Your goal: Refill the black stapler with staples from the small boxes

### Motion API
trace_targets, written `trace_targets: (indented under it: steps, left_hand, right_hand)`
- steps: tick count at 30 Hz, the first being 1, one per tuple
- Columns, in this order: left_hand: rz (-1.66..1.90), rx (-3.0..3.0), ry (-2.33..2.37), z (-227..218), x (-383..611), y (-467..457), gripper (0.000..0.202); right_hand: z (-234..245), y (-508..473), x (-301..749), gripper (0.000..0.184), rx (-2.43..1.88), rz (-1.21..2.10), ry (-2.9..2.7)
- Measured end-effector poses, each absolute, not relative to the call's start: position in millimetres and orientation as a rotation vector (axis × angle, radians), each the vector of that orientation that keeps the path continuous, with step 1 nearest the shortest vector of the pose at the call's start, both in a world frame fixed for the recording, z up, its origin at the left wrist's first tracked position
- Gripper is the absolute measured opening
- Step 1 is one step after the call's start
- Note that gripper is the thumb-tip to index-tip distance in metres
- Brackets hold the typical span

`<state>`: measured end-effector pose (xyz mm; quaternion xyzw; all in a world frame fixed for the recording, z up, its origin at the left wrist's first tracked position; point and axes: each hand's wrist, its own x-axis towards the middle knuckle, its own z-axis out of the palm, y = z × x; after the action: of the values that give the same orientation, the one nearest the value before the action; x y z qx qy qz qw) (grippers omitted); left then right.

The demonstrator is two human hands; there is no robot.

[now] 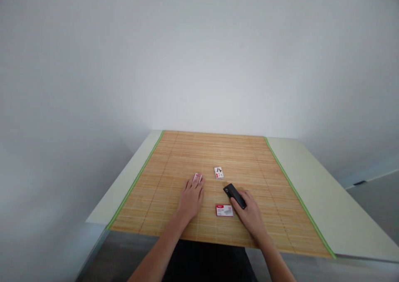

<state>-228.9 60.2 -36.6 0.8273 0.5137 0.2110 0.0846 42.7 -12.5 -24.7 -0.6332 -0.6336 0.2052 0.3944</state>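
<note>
My left hand (191, 196) rests on the bamboo mat with its fingers over a small red and white box (196, 177), most of which is hidden under them. A black stapler (236, 195) lies at a slant in my right hand (250, 213), with the thumb along its near side and the fingers around its far side. Just left of that hand is a flat red and white box of staples (224, 210). Between and beyond my hands stands a small white box (218, 173) with dark clips printed on it.
The bamboo mat (212, 149) has green edging and covers the middle of a pale table (318, 182). White walls (212, 65) rise behind the table and at both sides. My dark-clothed lap (208, 261) is below the near edge.
</note>
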Motion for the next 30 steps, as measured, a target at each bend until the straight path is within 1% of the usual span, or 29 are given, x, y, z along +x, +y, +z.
trace_targets:
  steps: [6,9,11,14,18,23,27,30]
  left_hand:
    - [0.562,2.354,1.887,-44.3,-290.4,72.1,0.050]
    - [0.503,2.376,1.933,-39.4,-308.2,71.2,0.049]
    - [0.523,2.385,1.936,-32.0,-304.1,69.5,0.048]
    - [0.630,2.400,1.793,-17.7,-273.5,69.3,0.050]
    - [0.741,2.479,1.362,-6.4,-206.3,79.8,0.049]
    - [0.749,2.562,1.247,-12.2,-148.8,104.4,0.044]
    - [0.704,2.541,1.333,-16.7,-163.9,114.7,0.031]
    - [0.707,2.484,1.464,-17.6,-204.6,115.9,0.032]
  right_hand:
    - [-25.2,-13.9,43.0,0.032,-1.592,0.526,-1.606]
    - [-26.7,-13.3,42.0,0.031,-1.612,0.513,-1.595]
    - [-27.1,-13.0,41.5,0.030,-1.602,0.510,-1.597]
    - [-26.2,-13.1,41.8,0.030,-1.599,0.507,-1.603]
    - [-26.5,-13.4,43.8,0.032,-1.609,0.500,-1.603]
    - [-33.7,-12.3,47.7,0.036,-1.580,0.482,-1.603]
    - [-38.5,-12.1,50.2,0.036,-1.597,0.462,-1.596]
    - [-38.8,-12.0,50.5,0.036,-1.598,0.470,-1.604]
